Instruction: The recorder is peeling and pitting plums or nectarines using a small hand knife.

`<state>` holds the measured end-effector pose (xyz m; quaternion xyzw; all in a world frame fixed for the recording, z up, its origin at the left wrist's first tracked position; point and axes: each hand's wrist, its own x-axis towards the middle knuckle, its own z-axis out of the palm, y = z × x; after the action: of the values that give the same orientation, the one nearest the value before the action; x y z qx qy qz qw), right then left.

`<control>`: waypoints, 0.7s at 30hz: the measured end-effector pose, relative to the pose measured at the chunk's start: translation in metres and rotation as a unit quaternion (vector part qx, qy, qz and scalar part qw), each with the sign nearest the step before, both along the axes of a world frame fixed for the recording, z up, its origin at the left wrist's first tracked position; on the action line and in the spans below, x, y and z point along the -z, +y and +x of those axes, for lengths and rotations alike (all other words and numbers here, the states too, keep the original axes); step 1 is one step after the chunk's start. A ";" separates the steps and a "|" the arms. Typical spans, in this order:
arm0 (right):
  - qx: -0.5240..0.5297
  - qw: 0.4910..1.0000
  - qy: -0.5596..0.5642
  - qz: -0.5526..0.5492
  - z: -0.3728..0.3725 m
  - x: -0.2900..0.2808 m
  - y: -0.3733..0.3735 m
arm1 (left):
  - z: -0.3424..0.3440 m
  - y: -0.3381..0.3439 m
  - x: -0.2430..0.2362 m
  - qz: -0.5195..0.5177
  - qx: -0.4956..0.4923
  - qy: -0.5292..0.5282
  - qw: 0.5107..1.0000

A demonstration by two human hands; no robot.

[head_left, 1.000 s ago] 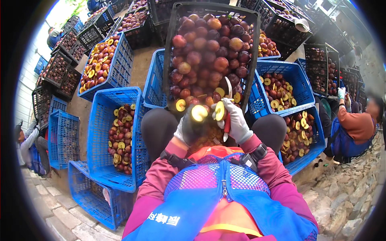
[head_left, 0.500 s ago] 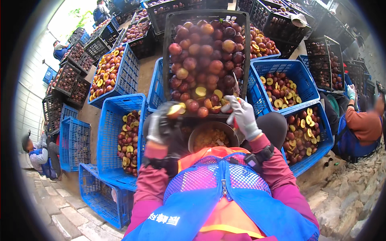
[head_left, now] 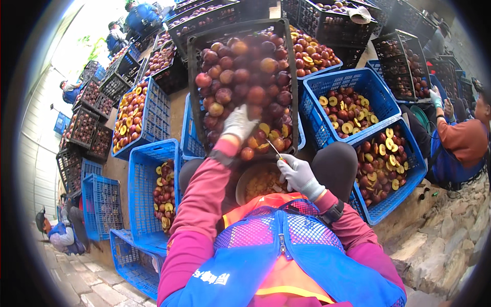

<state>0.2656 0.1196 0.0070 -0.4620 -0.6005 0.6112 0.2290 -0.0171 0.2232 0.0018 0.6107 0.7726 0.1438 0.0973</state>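
My left hand [head_left: 238, 124], in a pale glove, reaches into the black crate [head_left: 192, 71] of whole dark red plums [head_left: 223, 96]. Its fingers are apart and lie against the fruit, with nothing seen gripped in them. My right hand [head_left: 299, 176], also gloved, is closed around the handle of a small knife [head_left: 274, 148]. The thin blade points up and left, over cut plums [head_left: 263, 139] with yellow flesh at the crate's near edge. Below, between my knees, a round bowl [head_left: 239, 190] holds yellowish-orange pieces; my right hand partly covers it.
Blue crates [head_left: 137, 189] of halved plums stand to the left, and more blue crates [head_left: 381, 217] to the right. Black crates [head_left: 335, 25] of plums are stacked behind. A co-worker [head_left: 460, 138] sits at the right; another person [head_left: 61, 235] is at the far left.
My left hand has moved from above the bowl, where a cut plum was at its fingers, up into the crate, and that fruit is gone from it. My right hand has moved down and slightly left.
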 end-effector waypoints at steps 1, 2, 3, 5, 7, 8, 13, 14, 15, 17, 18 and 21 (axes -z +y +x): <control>0.007 1.000 0.003 -0.017 0.005 -0.004 0.001 | 0.012 0.013 0.017 0.003 -0.020 0.018 1.000; 0.011 0.999 0.008 -0.034 0.009 -0.008 0.001 | 0.021 0.023 0.034 0.005 -0.043 0.036 0.998; 0.018 0.998 0.011 -0.053 0.014 -0.011 0.000 | 0.035 0.030 0.043 0.004 -0.064 0.053 0.997; 0.023 0.999 0.018 -0.037 0.019 -0.004 0.004 | 0.028 0.037 0.054 0.013 -0.078 0.020 0.997; 0.040 0.998 0.032 -0.024 0.020 -0.002 0.006 | 0.022 0.039 0.057 0.030 -0.074 -0.020 0.997; 0.053 0.997 0.037 -0.034 0.019 -0.002 0.007 | 0.016 0.034 0.058 0.051 -0.058 -0.052 0.996; 0.102 0.980 0.166 -0.043 0.004 -0.019 0.027 | 0.025 -0.046 -0.009 0.015 -0.018 -0.666 0.746; 0.097 0.977 0.185 -0.033 -0.003 -0.022 0.028 | 0.024 -0.067 -0.019 0.017 0.002 -0.727 0.686; 0.078 0.980 0.182 -0.030 -0.013 -0.033 0.028 | 0.024 -0.085 -0.031 0.031 0.008 -0.748 0.663; 0.043 0.983 0.174 -0.027 -0.031 -0.051 0.024 | 0.023 -0.118 -0.046 0.028 0.007 -0.801 0.598; 0.030 0.986 0.166 -0.002 -0.043 -0.053 0.019 | 0.022 -0.135 -0.053 0.014 0.000 -0.832 0.555; 0.003 0.983 0.177 0.053 -0.067 -0.045 0.003 | 0.018 -0.166 -0.044 0.010 0.019 -0.865 0.502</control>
<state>0.1989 0.1228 0.0521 -0.3361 -0.5804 0.6499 0.3575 0.0012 0.0570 0.0461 0.1979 0.2902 0.6065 0.7133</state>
